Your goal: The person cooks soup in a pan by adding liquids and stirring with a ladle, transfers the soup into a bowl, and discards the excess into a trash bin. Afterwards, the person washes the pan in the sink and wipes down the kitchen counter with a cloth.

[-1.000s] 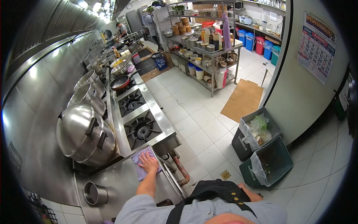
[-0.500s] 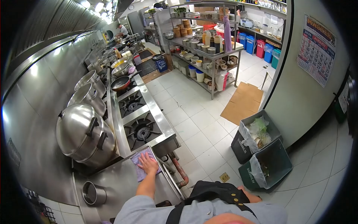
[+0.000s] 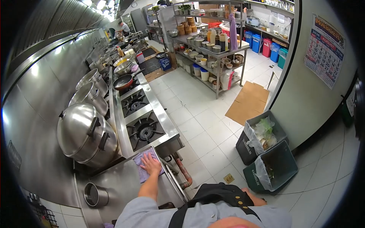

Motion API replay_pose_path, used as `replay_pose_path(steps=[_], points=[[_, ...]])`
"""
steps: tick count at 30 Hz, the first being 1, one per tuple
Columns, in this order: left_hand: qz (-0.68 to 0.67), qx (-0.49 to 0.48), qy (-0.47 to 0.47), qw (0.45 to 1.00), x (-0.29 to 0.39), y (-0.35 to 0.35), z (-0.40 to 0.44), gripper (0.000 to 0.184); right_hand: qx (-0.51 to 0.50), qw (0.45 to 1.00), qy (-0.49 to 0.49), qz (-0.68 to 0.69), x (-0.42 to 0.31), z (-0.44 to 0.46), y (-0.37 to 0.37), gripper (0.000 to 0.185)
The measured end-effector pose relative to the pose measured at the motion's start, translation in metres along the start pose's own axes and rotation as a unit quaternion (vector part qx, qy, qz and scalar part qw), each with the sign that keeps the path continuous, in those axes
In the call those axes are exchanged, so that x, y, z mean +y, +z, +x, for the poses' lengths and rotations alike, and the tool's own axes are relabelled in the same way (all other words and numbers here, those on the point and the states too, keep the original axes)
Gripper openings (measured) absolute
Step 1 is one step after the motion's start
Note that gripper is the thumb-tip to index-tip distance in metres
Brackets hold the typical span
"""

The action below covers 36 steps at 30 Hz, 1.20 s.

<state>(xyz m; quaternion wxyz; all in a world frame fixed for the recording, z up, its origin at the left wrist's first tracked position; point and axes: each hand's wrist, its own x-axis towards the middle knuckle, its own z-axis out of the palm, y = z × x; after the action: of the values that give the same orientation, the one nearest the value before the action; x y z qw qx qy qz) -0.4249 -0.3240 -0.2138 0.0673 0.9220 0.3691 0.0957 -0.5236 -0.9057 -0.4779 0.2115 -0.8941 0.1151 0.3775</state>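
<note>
My left hand [image 3: 152, 165] lies flat with its fingers spread, pressing on a purple cloth [image 3: 143, 175]. That cloth rests on a stainless steel counter [image 3: 125, 190], at the corner beside the stove. Nothing is gripped in the fingers. To the hand's left stands a small round metal pot [image 3: 96, 195] on the same counter. At the lower right only a bit of my right arm [image 3: 255, 198] shows beside the black apron; the right hand itself is hidden.
Beyond the counter is a gas stove [image 3: 146, 131] with a red pan [image 3: 123, 82]. Large steel pots, one a lidded steamer [image 3: 87, 133], line the wall. Two waste bins [image 3: 272, 167] and a cardboard sheet [image 3: 248, 102] are on the floor right. A person [image 3: 124, 28] works far back.
The view has tilted very slightly. My left hand stays on the purple cloth in nearly the same spot, its fingers slightly shifted.
</note>
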Motion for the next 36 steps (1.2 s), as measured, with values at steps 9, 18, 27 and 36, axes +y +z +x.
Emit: replay_pose_path(steps=[9, 18, 27, 36], points=[[0.003, -0.001, -0.001, 1.000, -0.002, 0.002, 0.001, 0.054, 0.013, 1.000, -0.011, 0.014, -0.006, -0.016, -0.008, 0.042], [0.004, 0.003, -0.003, 1.000, 0.001, 0.000, 0.001, 0.053, 0.013, 0.998, 0.046, 0.036, -0.020, -0.021, -0.016, 0.047], [0.000, 0.016, 0.002, 1.000, -0.002, 0.006, 0.002, 0.053, 0.001, 0.998, 0.033, 0.055, -0.003, -0.005, -0.006, 0.045], [-0.004, 0.009, 0.002, 1.000, -0.001, 0.002, 0.001, 0.053, 0.015, 0.996, 0.003, 0.084, 0.000, -0.008, -0.004, 0.044]])
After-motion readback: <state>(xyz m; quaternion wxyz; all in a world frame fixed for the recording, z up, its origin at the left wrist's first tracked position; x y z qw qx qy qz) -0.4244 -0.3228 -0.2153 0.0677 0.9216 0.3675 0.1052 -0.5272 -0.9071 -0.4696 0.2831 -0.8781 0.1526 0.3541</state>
